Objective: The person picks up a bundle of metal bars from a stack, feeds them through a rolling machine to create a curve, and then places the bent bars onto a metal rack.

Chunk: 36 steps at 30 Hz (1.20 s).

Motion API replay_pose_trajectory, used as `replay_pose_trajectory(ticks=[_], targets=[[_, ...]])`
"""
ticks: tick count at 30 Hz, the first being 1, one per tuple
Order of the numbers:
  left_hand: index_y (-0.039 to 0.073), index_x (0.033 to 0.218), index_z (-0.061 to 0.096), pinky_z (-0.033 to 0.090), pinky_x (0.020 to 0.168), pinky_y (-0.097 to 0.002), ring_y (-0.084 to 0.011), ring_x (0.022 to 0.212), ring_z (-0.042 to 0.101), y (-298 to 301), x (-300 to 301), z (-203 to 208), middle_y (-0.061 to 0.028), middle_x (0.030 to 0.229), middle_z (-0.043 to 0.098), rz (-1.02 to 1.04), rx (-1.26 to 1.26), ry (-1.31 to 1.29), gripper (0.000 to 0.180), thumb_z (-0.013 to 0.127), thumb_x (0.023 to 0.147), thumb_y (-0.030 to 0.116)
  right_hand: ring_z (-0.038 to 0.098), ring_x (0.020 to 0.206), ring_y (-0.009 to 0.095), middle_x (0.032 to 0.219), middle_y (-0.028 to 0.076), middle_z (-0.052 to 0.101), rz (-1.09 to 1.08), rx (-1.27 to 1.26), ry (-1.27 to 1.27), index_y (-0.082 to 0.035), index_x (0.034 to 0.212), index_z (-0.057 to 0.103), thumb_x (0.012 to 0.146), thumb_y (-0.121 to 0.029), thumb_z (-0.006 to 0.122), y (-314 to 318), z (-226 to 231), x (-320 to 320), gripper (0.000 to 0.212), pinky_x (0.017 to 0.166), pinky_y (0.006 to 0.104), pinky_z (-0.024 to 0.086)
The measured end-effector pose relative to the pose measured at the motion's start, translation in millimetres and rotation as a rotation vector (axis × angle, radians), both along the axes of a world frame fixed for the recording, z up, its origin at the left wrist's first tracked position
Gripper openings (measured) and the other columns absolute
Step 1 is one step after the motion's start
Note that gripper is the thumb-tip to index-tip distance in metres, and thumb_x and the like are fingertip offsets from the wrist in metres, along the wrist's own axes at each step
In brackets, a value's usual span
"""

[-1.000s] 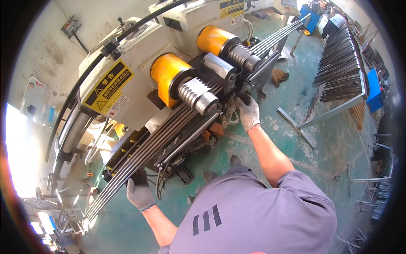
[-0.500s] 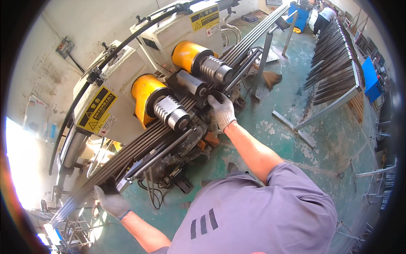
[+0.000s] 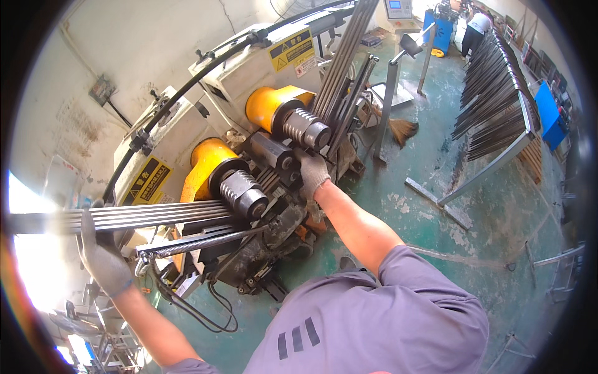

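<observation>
A row of several grey metal rods (image 3: 156,214) runs through a bending machine, angled up on both sides of its middle. My left hand (image 3: 106,265), in a grey-white work glove, is closed round the rods left of the machine, fingers up across them. My right hand (image 3: 313,173), gloved too, is closed against the machine's middle, beside a dark steel block (image 3: 269,151); its fingertips are partly hidden. Two ribbed steel rollers, a near one (image 3: 243,194) and a far one (image 3: 305,129), stick out from orange housings (image 3: 208,168) on either side of the block.
White machine bodies with yellow warning labels (image 3: 291,50) stand against the wall, a black hose (image 3: 187,84) arching over them. Cables hang below the near side. At right are a rack of dark rods (image 3: 495,93) and a broom (image 3: 402,129). Far back, a person (image 3: 478,28) bends over.
Both outer lengths of the rods have swung upward, so the straight row is now bent. My left hand has risen leftward with them. My right hand stays at the machine's middle.
</observation>
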<state>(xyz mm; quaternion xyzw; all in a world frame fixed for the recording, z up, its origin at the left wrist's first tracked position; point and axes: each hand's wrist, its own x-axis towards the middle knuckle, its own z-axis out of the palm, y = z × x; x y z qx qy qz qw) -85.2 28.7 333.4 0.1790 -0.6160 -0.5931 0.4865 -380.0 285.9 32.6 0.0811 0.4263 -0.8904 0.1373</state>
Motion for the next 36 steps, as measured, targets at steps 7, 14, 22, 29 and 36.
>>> replay_pose_trajectory(ticks=[7, 14, 22, 29, 36], targets=[[-0.001, 0.128, 0.064, 0.055, 0.088, -0.0341, -0.0209, 0.097, 0.069, 31, -75, 37, -0.0105, 0.105, 0.071, -0.146, -0.300, -0.109, 0.036, 0.074, 0.102, 0.021, 0.074, 0.102, 0.023, 0.115, 0.010, 0.075, 0.123, 0.016, 0.186, -0.004, 0.131, 0.070, 0.094, -0.015, 0.078, -3, 0, -29, 0.039, 0.087, 0.0381, 0.060], [0.001, 0.105, 0.071, 0.049, 0.080, -0.0262, -0.0101, 0.084, 0.062, 70, -151, 56, -0.0015, 0.089, 0.068, -0.148, -0.691, -0.362, 0.027, 0.075, 0.100, 0.027, 0.070, 0.102, 0.019, 0.120, 0.011, 0.073, 0.037, 0.165, 0.312, -0.003, 0.133, 0.068, 0.090, -0.019, 0.083, -8, -6, -30, 0.049, 0.087, 0.0360, 0.058], [0.003, 0.104, 0.071, 0.047, 0.076, -0.0250, -0.0085, 0.079, 0.059, 77, -155, 54, 0.0009, 0.086, 0.067, -0.190, -0.597, -0.285, 0.020, 0.075, 0.099, 0.022, 0.070, 0.098, 0.017, 0.116, 0.008, 0.073, 0.037, 0.168, 0.251, -0.004, 0.128, 0.070, 0.091, -0.019, 0.081, -2, 8, -24, 0.042, 0.083, 0.0346, 0.057], [0.005, 0.101, 0.071, 0.047, 0.075, -0.0255, -0.0077, 0.079, 0.059, 74, -156, 51, 0.0020, 0.084, 0.066, -0.181, -0.600, -0.266, 0.018, 0.076, 0.099, 0.022, 0.071, 0.091, 0.017, 0.108, 0.006, 0.073, -0.027, 0.266, 0.318, -0.004, 0.123, 0.073, 0.093, -0.019, 0.078, -9, -1, -27, 0.034, 0.076, 0.0363, 0.058], [0.003, 0.099, 0.070, 0.048, 0.072, -0.0254, -0.0087, 0.076, 0.061, 81, -154, 53, 0.0001, 0.082, 0.066, -0.171, -0.602, -0.267, 0.017, 0.075, 0.099, 0.020, 0.071, 0.094, 0.017, 0.109, 0.006, 0.073, -0.020, 0.242, 0.363, -0.006, 0.123, 0.073, 0.093, -0.017, 0.079, -11, -7, -31, 0.033, 0.079, 0.0355, 0.058]])
